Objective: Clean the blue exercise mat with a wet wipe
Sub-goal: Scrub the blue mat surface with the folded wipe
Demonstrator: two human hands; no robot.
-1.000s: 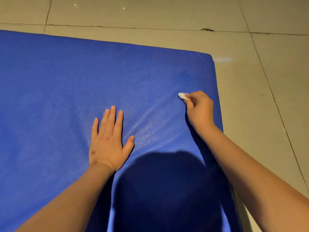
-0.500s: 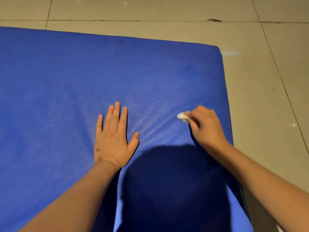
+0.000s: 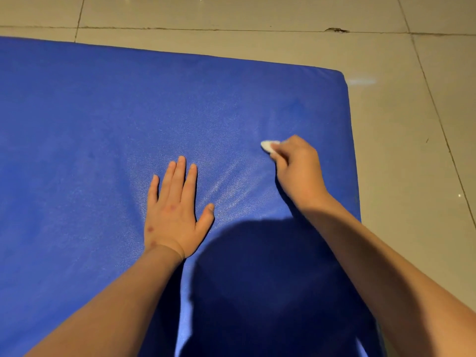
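The right hand (image 3: 296, 171), right of the frame's centre, has its fingers curled round a small white wet wipe (image 3: 268, 146) wadded into a pad. Only the pad's rounded end shows, poking out to the upper left past the fingertips, and it rests on the blue exercise mat (image 3: 103, 124). The knuckles face up, and the forearm runs down toward the lower right corner of the frame, crossing the mat's right edge.

The left hand (image 3: 175, 212) lies flat on the mat just left of centre, palm down. Its four fingers are straight, close together and pointing toward the top of the frame, with the thumb spread to the right. It holds nothing (a few small reddish marks show on its back). The two hands are apart, and the pebbled mat surface between them catches pale streaks of light.

The mat fills the left and middle of the frame, its far edge slanting from the upper left to a rounded corner at the upper right. A dark rounded shadow (image 3: 270, 279) covers the mat at lower centre, between the forearms. Beige floor tiles (image 3: 412, 150) with dark grout lines border the mat along the top and right. A small chipped spot (image 3: 336, 29) sits on the grout line at the upper right.
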